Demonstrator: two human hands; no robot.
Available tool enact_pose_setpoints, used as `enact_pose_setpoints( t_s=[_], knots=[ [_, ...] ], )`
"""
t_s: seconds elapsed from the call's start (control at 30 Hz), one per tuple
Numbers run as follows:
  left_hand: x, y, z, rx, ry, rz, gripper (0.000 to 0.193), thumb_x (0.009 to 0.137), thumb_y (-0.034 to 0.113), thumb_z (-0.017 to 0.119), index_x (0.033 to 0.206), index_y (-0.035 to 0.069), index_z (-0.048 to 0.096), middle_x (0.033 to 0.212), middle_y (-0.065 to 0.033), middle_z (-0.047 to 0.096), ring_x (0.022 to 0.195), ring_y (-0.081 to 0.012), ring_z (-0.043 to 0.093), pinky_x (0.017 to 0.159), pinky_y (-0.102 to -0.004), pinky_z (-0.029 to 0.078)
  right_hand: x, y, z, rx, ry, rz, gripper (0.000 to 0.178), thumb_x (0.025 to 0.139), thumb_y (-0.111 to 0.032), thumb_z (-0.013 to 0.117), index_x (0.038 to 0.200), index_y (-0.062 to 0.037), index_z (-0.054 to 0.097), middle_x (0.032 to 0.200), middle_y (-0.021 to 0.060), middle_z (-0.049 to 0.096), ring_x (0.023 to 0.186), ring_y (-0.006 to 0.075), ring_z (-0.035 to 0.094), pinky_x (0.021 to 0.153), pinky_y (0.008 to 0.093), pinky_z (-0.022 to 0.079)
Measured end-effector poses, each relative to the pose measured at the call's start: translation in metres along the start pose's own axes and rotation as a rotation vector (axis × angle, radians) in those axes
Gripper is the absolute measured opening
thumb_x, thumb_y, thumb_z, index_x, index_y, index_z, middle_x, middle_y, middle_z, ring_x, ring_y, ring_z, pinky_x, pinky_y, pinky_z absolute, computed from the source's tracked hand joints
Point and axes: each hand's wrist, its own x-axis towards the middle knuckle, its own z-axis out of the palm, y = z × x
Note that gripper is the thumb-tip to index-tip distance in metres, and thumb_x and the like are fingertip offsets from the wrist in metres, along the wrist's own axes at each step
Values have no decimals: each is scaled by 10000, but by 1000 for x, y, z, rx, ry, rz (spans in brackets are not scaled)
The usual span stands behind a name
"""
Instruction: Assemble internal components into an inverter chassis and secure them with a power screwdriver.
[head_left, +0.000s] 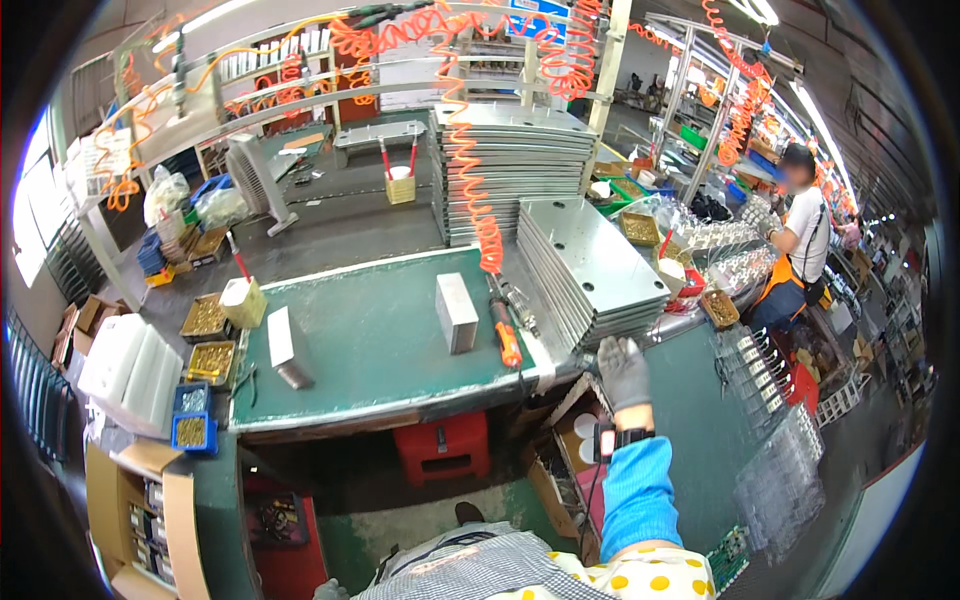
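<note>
Right hand (624, 372) extended flat, grasping nothing, beside metal plate stack (600, 255) at its 12 o'clock; contact unclear. Thin edges: even, flat-palmed pressure advisable. Left hand (330, 590), 8 o'clock, mostly cropped: cannot tell grip. Tray (727, 324), 2 o'clock; blue bin (193, 449), 9 o'clock: small brass-coloured parts (190, 432).

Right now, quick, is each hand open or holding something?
Left gloved hand: mostly out of frame, so can't tell.
Right gloved hand: open, fingers extended, near the stacked metal plates.
</note>
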Motion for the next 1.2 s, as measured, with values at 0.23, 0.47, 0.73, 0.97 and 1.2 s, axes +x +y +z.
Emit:
enact_pose_setpoints(
  t_s=[0.23, 0.47, 0.73, 0.97, 1.2],
  knots=[
    [-20, 116, 108, 185, 196, 177, 302, 923, 339, 541, 1085, 89, 588, 926, -105, 594, 834, -283, 560, 708, -420, 436, 100, 11, 54, -19, 305, 25, 295, 899, -270, 638, 1085, -74, 519, 1053, 114, 518, 926, 267, 517, 843, 471, 486],
    [-76, 251, 186, 275, 136, 518, 318, 922, 202, 591, 1206, 63, 553, 812, -35, 590, 600, -129, 520, 488, -279, 417, 95, 11, 71, 126, 449, -88, 219, 891, -259, 642, 971, -82, 541, 847, 53, 561, 721, 181, 533, 621, 318, 486],
    [-82, 296, 222, 584, 110, 727, 387, 926, 209, 618, 1243, -3, 550, 995, -98, 656, 837, -166, 612, 708, -313, 495, 123, -5, 88, -5, -54, 74, 319, 898, -389, 663, 890, -91, 550, 721, 65, 557, 583, 162, 492, 472, 267, 397],
    [-78, 280, 212, 633, 216, 659, 412, 894, 237, 664, 1214, -17, 607, 1077, -150, 686, 962, -225, 644, 867, -341, 504, 145, 0, 103, -206, -71, -99, 280, 911, -280, 681, 1084, -80, 588, 852, 73, 637, 658, 207, 594, 513, 292, 484],
    [-151, 318, 270, 706, 167, 748, 436, 909, 254, 639, 1244, -21, 588, 1152, -175, 664, 1074, -252, 617, 949, -340, 464, 105, -32, 109, -81, -134, -305, 233, 901, -164, 661, 1099, -63, 594, 976, 57, 665, 828, 200, 646, 638, 318, 540]
  ],
)
